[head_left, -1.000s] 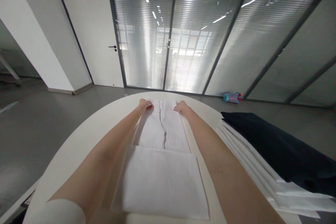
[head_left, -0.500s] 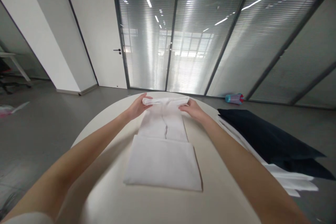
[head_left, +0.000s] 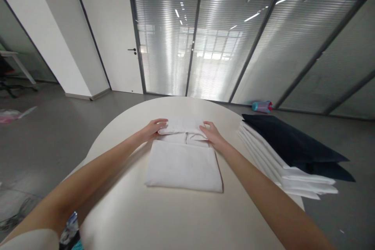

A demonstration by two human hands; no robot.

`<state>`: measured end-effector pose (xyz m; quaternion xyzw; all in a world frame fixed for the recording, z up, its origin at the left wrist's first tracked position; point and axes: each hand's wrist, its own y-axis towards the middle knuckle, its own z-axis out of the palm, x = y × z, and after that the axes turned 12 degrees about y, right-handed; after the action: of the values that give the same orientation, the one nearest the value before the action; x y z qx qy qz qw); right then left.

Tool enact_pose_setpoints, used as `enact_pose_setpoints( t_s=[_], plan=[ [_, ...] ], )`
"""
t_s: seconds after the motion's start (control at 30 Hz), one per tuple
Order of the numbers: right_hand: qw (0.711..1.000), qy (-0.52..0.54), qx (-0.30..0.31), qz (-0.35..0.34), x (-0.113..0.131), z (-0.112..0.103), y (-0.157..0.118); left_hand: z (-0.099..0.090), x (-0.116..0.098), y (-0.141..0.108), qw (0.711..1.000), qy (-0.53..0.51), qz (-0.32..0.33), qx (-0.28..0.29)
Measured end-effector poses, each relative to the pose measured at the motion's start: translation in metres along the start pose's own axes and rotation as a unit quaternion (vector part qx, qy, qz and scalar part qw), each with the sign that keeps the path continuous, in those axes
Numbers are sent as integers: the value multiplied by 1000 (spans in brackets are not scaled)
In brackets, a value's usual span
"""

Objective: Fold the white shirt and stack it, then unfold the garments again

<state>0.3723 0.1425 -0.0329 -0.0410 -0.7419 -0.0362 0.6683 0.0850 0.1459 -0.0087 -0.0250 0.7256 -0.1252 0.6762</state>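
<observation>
The left grip (head_left: pixel 152 128) and right grip (head_left: pixel 214 135) pinch opposite sides of the cloth (head_left: pixel 184 164) at its far fold, so lower both evenly, edges square.

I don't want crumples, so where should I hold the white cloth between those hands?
Probably by both side ends of the far flap, one hand from each side: that fold makes a band across the white cloth, with one end at the left hand and one at the right hand.
</observation>
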Motion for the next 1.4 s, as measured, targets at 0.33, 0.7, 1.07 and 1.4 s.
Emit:
enact_pose_setpoints(
  t_s=[0.33, 0.7, 1.07, 1.4],
  plan=[
    [992, -79, 43, -92, 0, -9, -22, -2, 10, -19, 990, 97, 61, 78],
    [999, 16, -5, -46, 20, 0, -20, 2, -2, -7, 995, -52, 34, 74],
    [973, 222, 19, 58, 20, 1, -24, 16, -1, 4, 967, -218, -114, 72],
    [1000, 25, 13, -8, 7, 2, -29, 15, -16, -5, 933, -103, -166, 302]
  ],
)
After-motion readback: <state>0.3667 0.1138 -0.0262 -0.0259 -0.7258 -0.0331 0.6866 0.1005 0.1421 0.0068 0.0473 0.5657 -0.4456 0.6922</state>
